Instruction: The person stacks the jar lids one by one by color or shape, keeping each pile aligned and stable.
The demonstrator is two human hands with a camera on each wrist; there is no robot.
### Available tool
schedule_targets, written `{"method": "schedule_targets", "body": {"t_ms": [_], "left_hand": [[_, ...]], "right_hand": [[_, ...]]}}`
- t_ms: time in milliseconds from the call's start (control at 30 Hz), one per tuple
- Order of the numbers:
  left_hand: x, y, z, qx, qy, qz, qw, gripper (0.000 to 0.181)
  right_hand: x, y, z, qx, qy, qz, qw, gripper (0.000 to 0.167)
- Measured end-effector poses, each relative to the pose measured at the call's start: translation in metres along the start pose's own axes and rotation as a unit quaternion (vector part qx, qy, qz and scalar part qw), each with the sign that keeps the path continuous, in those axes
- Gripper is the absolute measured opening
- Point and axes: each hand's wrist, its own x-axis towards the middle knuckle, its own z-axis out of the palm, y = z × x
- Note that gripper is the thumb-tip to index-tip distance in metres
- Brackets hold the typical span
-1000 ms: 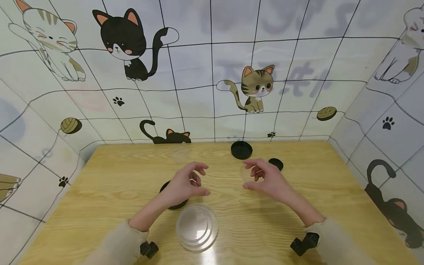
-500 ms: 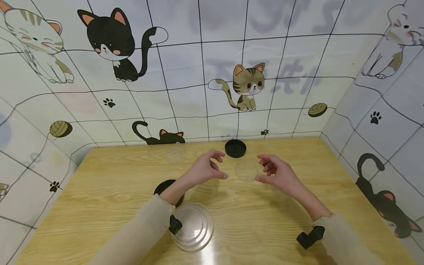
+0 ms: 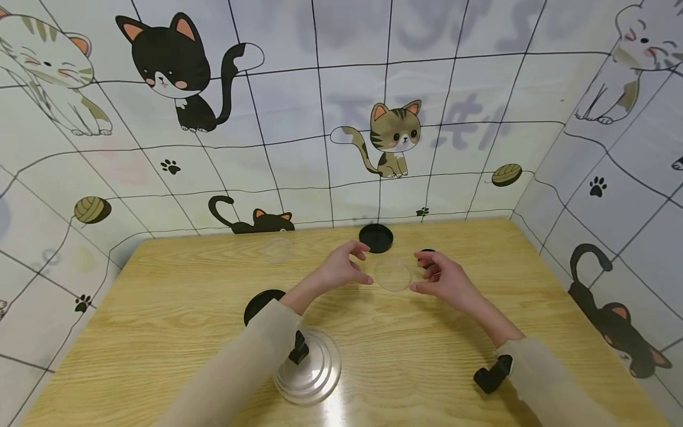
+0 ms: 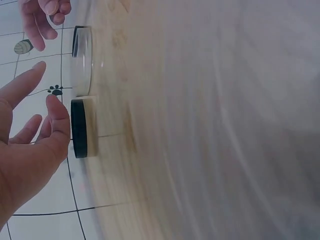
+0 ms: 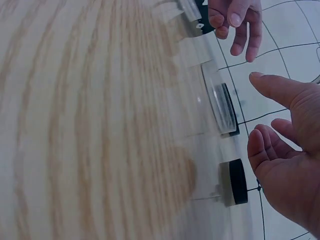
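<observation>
A clear round lid-like piece lies on the table between my two hands. My left hand hovers at its left side with fingers spread from the thumb, holding nothing. On the other side my right hand is held in a similar loose curve, with nothing in it. Just behind the clear piece sits a shallow black round lid. A smaller black lid is partly hidden by my right fingers; the right wrist view shows this small lid standing clear of the hand.
Nested clear round pieces lie at the front, partly under my left forearm. A larger black lid is half covered by the left sleeve. Another faint clear disc lies near the back edge. Cat-printed cloth surrounds the wooden table.
My left hand has moved right and farther forward, to beside the clear round piece. My right hand has shifted a little right, uncovering that piece. The head view has turned slightly right.
</observation>
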Motion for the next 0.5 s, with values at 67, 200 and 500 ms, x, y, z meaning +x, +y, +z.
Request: {"method": "schedule_targets", "body": {"t_ms": [67,200,500], "left_hand": [[0.003,-0.002,0.002,-0.005,-0.003,-0.005,1.0,0.069],[0.009,-0.004,0.006,-0.016,-0.008,-0.018,0.9997,0.071],[0.016,-0.007,0.018,-0.008,-0.016,-0.039,0.9991,0.073]], "right_hand": [[0.002,0.003,0.002,-0.004,-0.003,0.005,1.0,0.069],[0.006,0.007,0.006,-0.01,-0.007,0.017,0.9998,0.072],[0.01,0.011,0.012,-0.028,-0.013,0.025,0.9992,0.073]]}}
